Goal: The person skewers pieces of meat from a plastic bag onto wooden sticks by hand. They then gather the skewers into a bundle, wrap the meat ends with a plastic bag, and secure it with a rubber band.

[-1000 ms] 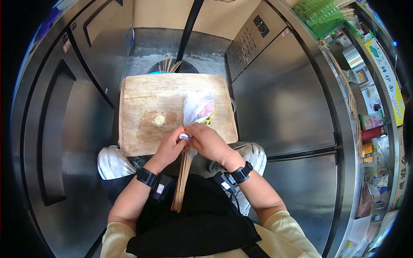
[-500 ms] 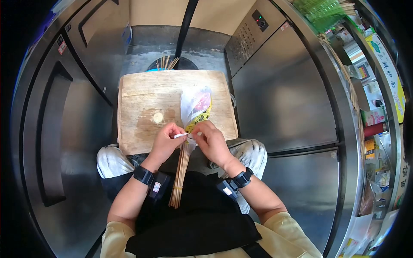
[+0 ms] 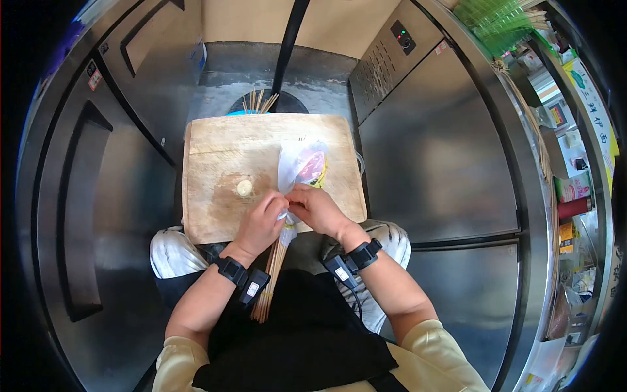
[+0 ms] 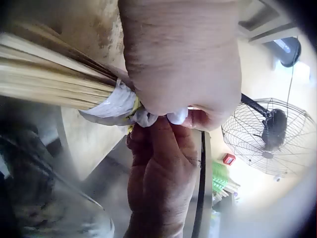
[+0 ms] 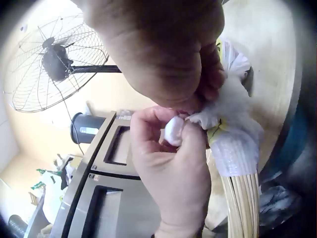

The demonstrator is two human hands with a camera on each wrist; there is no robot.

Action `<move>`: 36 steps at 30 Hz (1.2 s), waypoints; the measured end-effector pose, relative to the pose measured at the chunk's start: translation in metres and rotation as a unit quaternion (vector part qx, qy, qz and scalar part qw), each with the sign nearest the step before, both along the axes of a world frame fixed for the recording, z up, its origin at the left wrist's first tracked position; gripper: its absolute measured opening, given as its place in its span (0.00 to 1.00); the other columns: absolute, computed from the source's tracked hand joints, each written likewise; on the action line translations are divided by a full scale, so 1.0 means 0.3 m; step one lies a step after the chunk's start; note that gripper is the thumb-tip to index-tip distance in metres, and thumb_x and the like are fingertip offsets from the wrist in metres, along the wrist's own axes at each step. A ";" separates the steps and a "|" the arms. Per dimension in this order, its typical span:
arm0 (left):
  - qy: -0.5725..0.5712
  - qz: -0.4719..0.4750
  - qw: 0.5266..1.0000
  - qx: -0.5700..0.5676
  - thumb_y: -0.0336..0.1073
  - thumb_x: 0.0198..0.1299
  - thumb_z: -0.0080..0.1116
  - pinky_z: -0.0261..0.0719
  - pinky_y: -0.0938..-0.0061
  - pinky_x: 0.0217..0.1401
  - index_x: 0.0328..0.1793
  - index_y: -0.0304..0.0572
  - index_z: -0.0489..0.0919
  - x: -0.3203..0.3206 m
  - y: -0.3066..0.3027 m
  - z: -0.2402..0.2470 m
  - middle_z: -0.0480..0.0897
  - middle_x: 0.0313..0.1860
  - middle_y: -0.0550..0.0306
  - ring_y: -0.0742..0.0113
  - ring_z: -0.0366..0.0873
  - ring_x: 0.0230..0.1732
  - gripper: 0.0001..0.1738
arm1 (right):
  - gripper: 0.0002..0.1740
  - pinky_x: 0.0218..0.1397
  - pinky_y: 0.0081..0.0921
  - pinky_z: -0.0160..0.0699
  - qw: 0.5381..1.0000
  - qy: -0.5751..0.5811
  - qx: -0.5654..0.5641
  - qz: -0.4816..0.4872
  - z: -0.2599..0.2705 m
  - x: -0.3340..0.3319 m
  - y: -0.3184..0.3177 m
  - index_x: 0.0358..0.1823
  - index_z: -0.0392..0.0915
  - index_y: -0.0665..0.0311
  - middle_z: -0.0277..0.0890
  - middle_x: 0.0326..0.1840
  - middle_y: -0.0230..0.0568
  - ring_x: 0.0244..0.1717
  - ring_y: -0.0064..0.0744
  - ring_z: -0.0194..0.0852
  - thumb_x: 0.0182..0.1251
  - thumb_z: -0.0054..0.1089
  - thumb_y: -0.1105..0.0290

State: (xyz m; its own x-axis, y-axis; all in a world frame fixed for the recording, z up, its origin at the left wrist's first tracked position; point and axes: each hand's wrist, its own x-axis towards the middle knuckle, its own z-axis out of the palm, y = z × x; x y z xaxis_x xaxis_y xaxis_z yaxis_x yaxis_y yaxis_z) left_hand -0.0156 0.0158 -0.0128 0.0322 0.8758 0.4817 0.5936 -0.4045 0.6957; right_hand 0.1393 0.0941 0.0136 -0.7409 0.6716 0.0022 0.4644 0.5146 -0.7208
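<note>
Both hands meet over the near edge of a wooden board (image 3: 215,150). The left hand (image 3: 260,225) pinches a twisted end of a white plastic bag (image 3: 292,160); in the right wrist view that white end (image 5: 174,131) sticks out between its thumb and curled fingers. Close against it, the right hand (image 3: 321,210) pinches the bag's plastic with thumb and fingers. Below the hands the plastic wraps a bundle of thin wooden sticks (image 3: 269,281), which points down toward the apron. The bag's pink and yellow printed part lies on the board.
A small round pale piece (image 3: 244,188) sits on a damp patch of the board. More sticks (image 3: 259,102) stand behind the board. Steel cabinets (image 3: 437,144) flank both sides, with packed shelves (image 3: 575,189) at the right. A fan (image 4: 267,130) shows in the left wrist view.
Both hands stay at the bag's twisted part. The left hand has turned and its fingers have closed over the white end, which showed more before. The sticks' lower ends have swung slightly left.
</note>
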 end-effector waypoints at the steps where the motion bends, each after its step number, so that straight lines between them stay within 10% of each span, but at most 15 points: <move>1: -0.017 0.001 1.000 -0.006 0.19 0.46 0.57 0.77 0.68 0.39 0.37 0.38 0.73 -0.002 0.000 -0.002 0.74 0.37 0.51 0.52 0.77 0.38 0.12 | 0.09 0.44 0.36 0.74 1.000 -0.013 0.007 0.024 0.009 -0.002 0.015 0.40 0.79 0.61 0.75 0.38 0.44 0.41 0.49 0.75 0.57 0.58 0.74; 9: -0.120 0.028 0.989 -0.075 0.20 0.49 0.57 0.75 0.71 0.37 0.37 0.36 0.72 -0.012 -0.001 -0.030 0.75 0.33 0.50 0.52 0.76 0.35 0.09 | 0.06 0.39 0.38 0.75 0.993 -0.060 0.080 0.064 0.029 -0.018 0.009 0.36 0.76 0.63 0.73 0.36 0.43 0.38 0.48 0.75 0.57 0.56 0.73; 12: -0.205 0.036 0.961 -0.180 0.20 0.55 0.56 0.73 0.80 0.37 0.36 0.38 0.72 -0.017 -0.026 -0.083 0.76 0.32 0.60 0.75 0.74 0.35 0.07 | 0.05 0.38 0.40 0.75 0.993 -0.045 0.104 0.046 0.024 -0.018 -0.006 0.34 0.74 0.62 0.73 0.34 0.44 0.35 0.49 0.75 0.56 0.55 0.73; 21: -0.579 -0.009 0.713 -0.395 0.32 0.64 0.57 0.72 0.84 0.44 0.47 0.42 0.70 0.036 -0.123 -0.150 0.76 0.37 0.65 0.78 0.73 0.39 0.10 | 0.06 0.36 0.39 0.75 0.996 -0.003 0.092 -0.022 -0.031 0.013 -0.043 0.36 0.73 0.63 0.72 0.35 0.45 0.34 0.50 0.75 0.56 0.55 0.74; 25: -0.505 -0.123 0.638 -0.569 0.38 0.60 0.62 0.75 0.81 0.29 0.53 0.44 0.65 0.077 -0.222 -0.065 0.75 0.34 0.63 0.78 0.73 0.28 0.21 | 0.06 0.35 0.35 0.75 0.993 0.055 0.044 -0.090 -0.037 0.025 -0.053 0.37 0.73 0.64 0.72 0.33 0.45 0.32 0.45 0.76 0.57 0.57 0.76; 33: -0.514 -0.041 0.714 -0.473 0.36 0.62 0.59 0.62 0.86 0.16 0.42 0.49 0.64 0.115 -0.104 -0.135 0.66 0.22 0.69 0.84 0.61 0.17 0.13 | 0.18 0.42 0.20 0.74 0.964 0.104 -0.142 -0.198 -0.046 0.267 -0.211 0.48 0.69 0.66 0.68 0.38 0.35 0.38 0.23 0.69 0.57 0.65 0.75; 36: -0.476 -0.014 0.777 -0.412 0.33 0.62 0.55 0.61 0.84 0.13 0.41 0.49 0.64 0.085 -0.016 -0.188 0.64 0.19 0.69 0.81 0.61 0.14 0.10 | 0.23 0.50 0.22 0.74 0.909 0.170 0.039 -0.378 0.032 0.495 -0.210 0.55 0.66 0.64 0.66 0.49 0.37 0.49 0.25 0.68 0.57 0.61 0.79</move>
State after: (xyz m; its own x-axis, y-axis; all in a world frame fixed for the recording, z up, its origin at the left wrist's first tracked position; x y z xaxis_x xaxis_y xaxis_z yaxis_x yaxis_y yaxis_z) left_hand 0.0100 0.0111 -0.0692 0.0300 0.9046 -0.4253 -0.3492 0.4081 0.8435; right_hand 0.2878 0.0312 0.0231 -0.0145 0.9765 0.2152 0.4635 0.1972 -0.8639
